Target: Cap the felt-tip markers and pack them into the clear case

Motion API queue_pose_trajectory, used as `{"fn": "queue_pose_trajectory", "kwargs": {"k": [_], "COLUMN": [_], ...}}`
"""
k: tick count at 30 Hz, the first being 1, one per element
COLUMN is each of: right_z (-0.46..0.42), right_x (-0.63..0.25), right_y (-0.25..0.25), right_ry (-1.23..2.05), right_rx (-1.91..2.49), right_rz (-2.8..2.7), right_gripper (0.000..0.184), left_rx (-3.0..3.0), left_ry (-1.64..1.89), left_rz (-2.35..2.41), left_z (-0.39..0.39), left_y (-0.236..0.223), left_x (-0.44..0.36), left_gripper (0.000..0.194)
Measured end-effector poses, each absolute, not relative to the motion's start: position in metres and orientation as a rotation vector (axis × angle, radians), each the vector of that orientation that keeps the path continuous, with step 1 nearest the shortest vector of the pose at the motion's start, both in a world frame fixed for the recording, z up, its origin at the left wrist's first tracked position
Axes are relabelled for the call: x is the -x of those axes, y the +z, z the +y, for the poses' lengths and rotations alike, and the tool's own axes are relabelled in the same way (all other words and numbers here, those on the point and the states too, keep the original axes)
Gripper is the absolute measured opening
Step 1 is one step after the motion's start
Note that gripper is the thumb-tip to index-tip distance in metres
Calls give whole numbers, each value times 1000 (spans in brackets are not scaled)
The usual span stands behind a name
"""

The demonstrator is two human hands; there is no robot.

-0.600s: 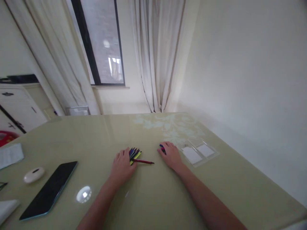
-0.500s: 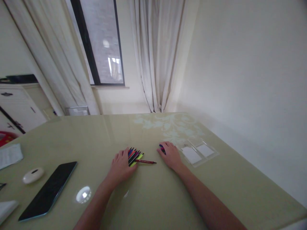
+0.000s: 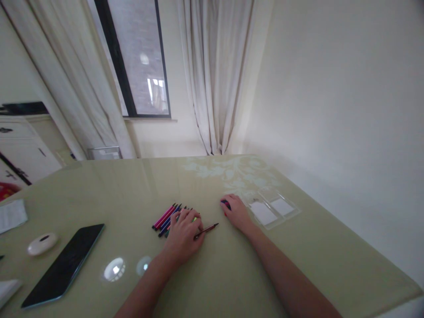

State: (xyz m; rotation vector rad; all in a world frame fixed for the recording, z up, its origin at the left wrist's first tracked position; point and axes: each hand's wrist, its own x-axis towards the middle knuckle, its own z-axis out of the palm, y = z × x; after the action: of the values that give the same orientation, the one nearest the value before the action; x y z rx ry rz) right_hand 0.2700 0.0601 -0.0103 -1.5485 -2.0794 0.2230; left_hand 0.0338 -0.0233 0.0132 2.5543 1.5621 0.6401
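My left hand lies over a bunch of felt-tip pens, its bent fingers closed around part of the bunch. Pink and dark blue pens stick out to its left, tips pointing away from me. By the thumb a dark red felt-tip pen slants out to the right; whether the thumb grips it I cannot tell. Farther right, my right hand is closed around a few felt-tip pens, of which only dark blue and red ends show. The palm hides the rest of them.
Right of my right hand lies a clear plastic case with white inserts. On the left are a black tablet, a white oval object and a paper sheet. The glossy table meets the wall on the right.
My left hand has shifted right across the pens, uncovering pink and blue ones on the left. The dark red pen has turned, its tip now angled away. The right hand stays nearly in place.
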Motion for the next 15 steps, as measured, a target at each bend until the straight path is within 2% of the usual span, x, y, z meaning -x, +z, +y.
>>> {"fn": "queue_pose_trajectory", "kwargs": {"k": [7, 9, 12, 15], "right_z": [56, 54, 50, 47], "right_x": [-259, -256, -254, -255], "right_y": [-9, -7, -4, -4], "right_ry": [115, 106, 85, 64], "right_rx": [1542, 1546, 1539, 1524], "right_rz": [-2164, -2179, -2176, -2211], "right_gripper": [14, 16, 19, 29], "left_rx": [-2494, -2443, -2377, -2302], "left_ry": [442, 419, 444, 394], "left_rz": [1798, 1885, 1993, 2078], "left_z": [-15, -11, -5, 1], "left_y": [22, 19, 7, -9], "left_x": [-7, 1, 10, 17], "left_gripper": [9, 23, 56, 86]}}
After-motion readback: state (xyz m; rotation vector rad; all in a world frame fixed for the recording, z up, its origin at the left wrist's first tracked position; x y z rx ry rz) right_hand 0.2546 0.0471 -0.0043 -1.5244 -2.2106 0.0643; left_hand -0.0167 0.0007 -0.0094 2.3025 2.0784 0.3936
